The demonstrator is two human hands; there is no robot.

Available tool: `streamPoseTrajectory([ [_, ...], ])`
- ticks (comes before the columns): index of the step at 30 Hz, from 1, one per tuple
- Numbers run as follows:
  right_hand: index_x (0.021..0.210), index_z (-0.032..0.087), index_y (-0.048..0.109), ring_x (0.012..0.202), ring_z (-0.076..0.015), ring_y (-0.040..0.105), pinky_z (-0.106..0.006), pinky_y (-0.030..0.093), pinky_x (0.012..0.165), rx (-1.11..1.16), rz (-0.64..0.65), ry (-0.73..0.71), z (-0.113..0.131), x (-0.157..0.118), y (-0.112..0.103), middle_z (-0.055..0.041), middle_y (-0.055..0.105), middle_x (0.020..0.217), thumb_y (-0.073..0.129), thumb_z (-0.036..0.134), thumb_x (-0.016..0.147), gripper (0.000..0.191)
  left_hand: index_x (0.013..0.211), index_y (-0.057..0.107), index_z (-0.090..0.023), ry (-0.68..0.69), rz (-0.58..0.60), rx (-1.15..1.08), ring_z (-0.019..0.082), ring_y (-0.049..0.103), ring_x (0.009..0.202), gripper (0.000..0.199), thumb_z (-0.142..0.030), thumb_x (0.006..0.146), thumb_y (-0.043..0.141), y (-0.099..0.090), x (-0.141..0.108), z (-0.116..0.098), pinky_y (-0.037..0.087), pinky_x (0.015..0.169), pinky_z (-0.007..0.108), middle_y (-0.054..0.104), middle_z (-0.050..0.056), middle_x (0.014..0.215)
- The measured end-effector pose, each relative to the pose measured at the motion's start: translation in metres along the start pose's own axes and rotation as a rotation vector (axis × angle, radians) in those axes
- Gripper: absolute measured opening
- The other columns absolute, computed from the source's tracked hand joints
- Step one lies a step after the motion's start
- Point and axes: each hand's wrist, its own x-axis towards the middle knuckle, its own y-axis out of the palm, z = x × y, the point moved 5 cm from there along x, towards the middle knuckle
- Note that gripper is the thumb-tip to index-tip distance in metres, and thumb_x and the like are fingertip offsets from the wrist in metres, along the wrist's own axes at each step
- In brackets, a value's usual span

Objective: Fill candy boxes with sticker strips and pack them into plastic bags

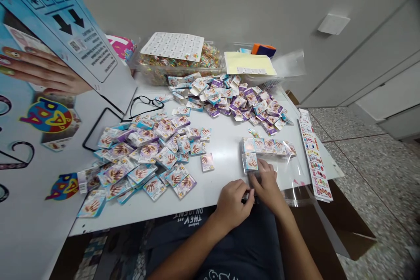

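Observation:
A clear plastic case (285, 175) lies near the table's front edge, with a row of small printed boxes (269, 146) along its far side. One more small box (251, 161) sits at its left end, in front of that row. My right hand (267, 183) is closed at the plastic just beside this box, fingers bent and thumb towards the left. At the near left corner my left hand (234, 201) is curled, with thumb and forefinger pinching the plastic edge. The fingertips of both hands are partly hidden. A single small box (207, 162) lies flat to the left.
Small boxes are heaped at left (147, 151) and back (239, 100). Behind stand a clear tub (154, 74) of wrapped pieces and another with a yellow sheet (249, 62). Glasses (146, 101) lie near the large printed display (65, 74). Sticker sheets (313, 153) line the right edge.

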Motion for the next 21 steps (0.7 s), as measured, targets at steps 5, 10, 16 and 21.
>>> streamPoseTrajectory([
  [5, 0.134, 0.021, 0.056, 0.114, -0.034, 0.053, -0.057, 0.041, 0.098, -0.039, -0.039, -0.02, 0.004, 0.007, 0.003, -0.0146, 0.061, 0.131, 0.051, 0.038, 0.095, 0.043, 0.079, 0.057, -0.021, -0.022, -0.008, 0.006, 0.018, 0.058, 0.068, 0.016, -0.02, 0.095, 0.052, -0.003, 0.0, -0.003, 0.046, 0.065, 0.031, 0.06, 0.002, 0.073],
  [10, 0.108, 0.019, 0.064, 0.094, -0.0291, 0.057, -0.045, 0.046, 0.085, -0.006, -0.316, -0.096, 0.018, -0.018, -0.021, -0.0102, 0.067, 0.096, 0.054, 0.029, 0.095, 0.019, 0.112, 0.058, -0.02, 0.007, -0.192, 0.115, 0.022, 0.065, 0.093, 0.021, -0.015, 0.091, 0.058, -0.046, -0.021, -0.004, 0.052, 0.083, 0.035, 0.067, 0.009, 0.101],
  [16, 0.086, 0.024, 0.058, 0.069, -0.0216, 0.05, -0.035, 0.041, 0.064, 0.229, -0.347, -0.239, 0.102, -0.05, -0.015, -0.0009, 0.052, 0.07, 0.053, 0.013, 0.093, 0.014, 0.129, 0.059, -0.02, -0.19, -0.427, 0.785, 0.043, 0.048, 0.128, 0.049, -0.032, 0.084, 0.075, -0.136, -0.058, 0.041, 0.036, 0.105, 0.061, 0.052, 0.021, 0.143],
  [21, 0.129, 0.015, 0.057, 0.118, -0.0363, 0.05, -0.055, 0.047, 0.094, 0.144, -0.193, -0.238, 0.148, -0.015, 0.051, -0.021, 0.056, 0.13, 0.06, 0.024, 0.09, 0.039, 0.136, 0.054, -0.023, 0.002, -0.045, 0.744, 0.035, 0.057, 0.116, 0.05, -0.037, 0.091, 0.069, -0.154, -0.051, 0.062, 0.042, 0.099, 0.05, 0.06, 0.016, 0.136],
])
